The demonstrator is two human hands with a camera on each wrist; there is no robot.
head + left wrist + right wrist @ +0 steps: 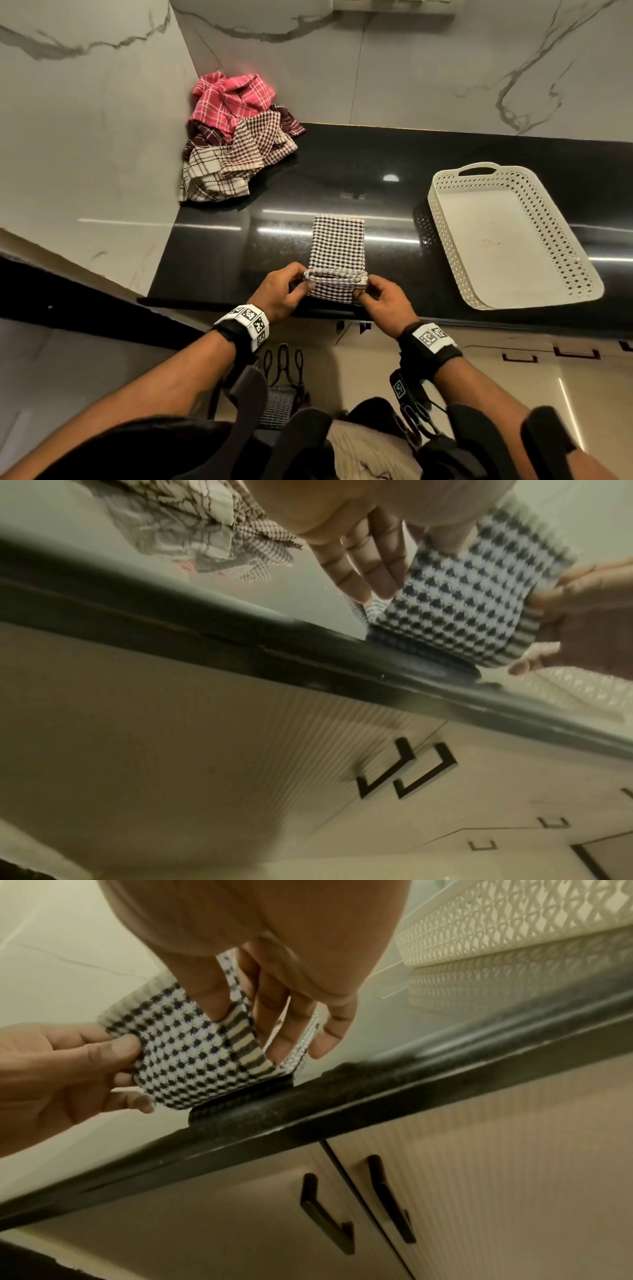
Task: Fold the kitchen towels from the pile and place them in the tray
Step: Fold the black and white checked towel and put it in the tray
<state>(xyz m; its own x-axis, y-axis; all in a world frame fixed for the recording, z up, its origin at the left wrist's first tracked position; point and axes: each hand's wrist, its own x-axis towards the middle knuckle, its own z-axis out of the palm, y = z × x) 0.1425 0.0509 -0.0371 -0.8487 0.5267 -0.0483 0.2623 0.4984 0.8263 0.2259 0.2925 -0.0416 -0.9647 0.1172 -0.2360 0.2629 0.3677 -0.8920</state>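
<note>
Head view: left hand (279,291) and right hand (383,298) each pinch the checked towel (337,246); wristband markers unreadable

No word, brand name or number can be read anywhere. The only signs are black-and-white square code markers: several on the white band (249,323) at the left wrist, two on the white band (432,336) at the right wrist, and one on a small black tag (399,388) hanging just below that right band. Their patterns carry no legible characters.
</note>
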